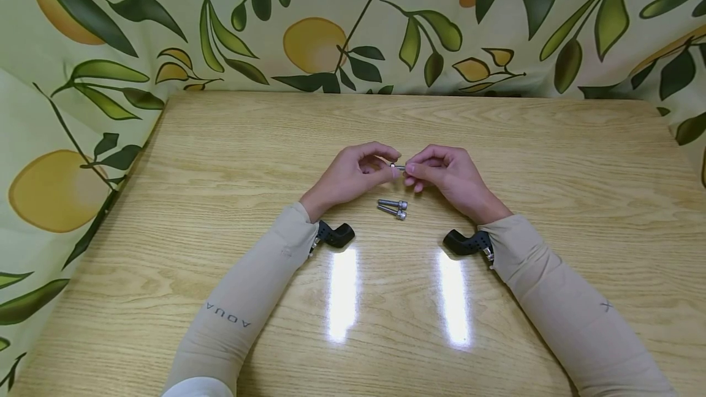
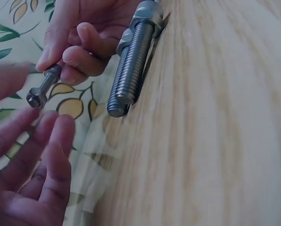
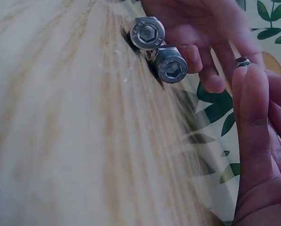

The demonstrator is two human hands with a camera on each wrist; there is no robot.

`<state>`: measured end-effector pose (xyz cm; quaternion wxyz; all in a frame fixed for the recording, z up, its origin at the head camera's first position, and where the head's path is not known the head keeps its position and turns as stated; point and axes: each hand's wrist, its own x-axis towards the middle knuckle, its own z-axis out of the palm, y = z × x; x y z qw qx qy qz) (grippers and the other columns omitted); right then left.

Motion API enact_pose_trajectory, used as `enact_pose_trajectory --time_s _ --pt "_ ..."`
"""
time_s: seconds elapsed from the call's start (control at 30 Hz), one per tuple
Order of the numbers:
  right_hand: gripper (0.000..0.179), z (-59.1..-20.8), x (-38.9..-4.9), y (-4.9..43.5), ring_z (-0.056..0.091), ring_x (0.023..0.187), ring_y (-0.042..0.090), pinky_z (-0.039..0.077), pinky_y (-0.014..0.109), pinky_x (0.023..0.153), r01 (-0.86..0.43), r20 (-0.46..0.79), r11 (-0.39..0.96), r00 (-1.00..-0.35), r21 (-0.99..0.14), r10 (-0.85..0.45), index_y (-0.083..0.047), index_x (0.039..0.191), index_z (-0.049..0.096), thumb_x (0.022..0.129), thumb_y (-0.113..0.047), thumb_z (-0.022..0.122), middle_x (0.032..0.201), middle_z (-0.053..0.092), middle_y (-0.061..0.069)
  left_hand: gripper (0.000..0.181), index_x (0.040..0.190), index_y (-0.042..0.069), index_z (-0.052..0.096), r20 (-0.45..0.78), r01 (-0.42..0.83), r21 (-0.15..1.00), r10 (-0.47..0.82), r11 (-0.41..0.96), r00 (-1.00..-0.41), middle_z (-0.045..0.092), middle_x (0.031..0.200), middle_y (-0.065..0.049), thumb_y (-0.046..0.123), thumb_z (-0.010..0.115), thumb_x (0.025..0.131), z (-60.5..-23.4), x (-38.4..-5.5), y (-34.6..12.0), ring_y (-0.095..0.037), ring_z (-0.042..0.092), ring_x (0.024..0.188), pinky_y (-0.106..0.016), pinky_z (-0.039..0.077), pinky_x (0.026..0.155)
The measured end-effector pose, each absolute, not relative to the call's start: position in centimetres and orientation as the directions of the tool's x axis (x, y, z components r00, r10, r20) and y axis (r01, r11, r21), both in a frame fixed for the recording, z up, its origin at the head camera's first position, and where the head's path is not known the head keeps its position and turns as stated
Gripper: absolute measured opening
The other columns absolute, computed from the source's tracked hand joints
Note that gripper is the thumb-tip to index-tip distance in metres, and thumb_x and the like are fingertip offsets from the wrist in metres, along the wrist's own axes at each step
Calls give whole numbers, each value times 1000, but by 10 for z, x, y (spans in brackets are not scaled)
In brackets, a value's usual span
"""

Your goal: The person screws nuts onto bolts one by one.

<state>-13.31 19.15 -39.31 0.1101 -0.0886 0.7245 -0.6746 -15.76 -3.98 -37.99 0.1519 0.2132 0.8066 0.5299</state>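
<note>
My right hand pinches a small metal bolt near its head, between thumb and fingertips. A hex nut sits at the bolt's far end in the left wrist view. Around that nut my left hand has its fingers spread, one fingertip at the nut's underside; another digit is blurred and stands apart from it. Below the hands, two larger socket-head bolts lie side by side on the table, nuts up near their heads. The right wrist view shows their hex sockets; there my fingers hide most of the held bolt.
The wood-grain table runs out on all sides of the hands. Behind and to the left hangs a leaf-and-fruit patterned cloth. Black wrist-worn devices project inward from both sleeves. Two bright reflections lie on the near tabletop.
</note>
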Motion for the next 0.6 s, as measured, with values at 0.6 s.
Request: enact_pose_trajectory --time_s 0.6 --pt "17 -393 -133 191 71 74 15 61 28 69 14 -39 90 -960 -996 -279 0 105 71 98 -15 72 86 78 3 26 116 12 75 -30 165 920 484 355 -874 77 106 -2 30 74 97 -380 -158 -40 -16 72 88 -28 57 80"
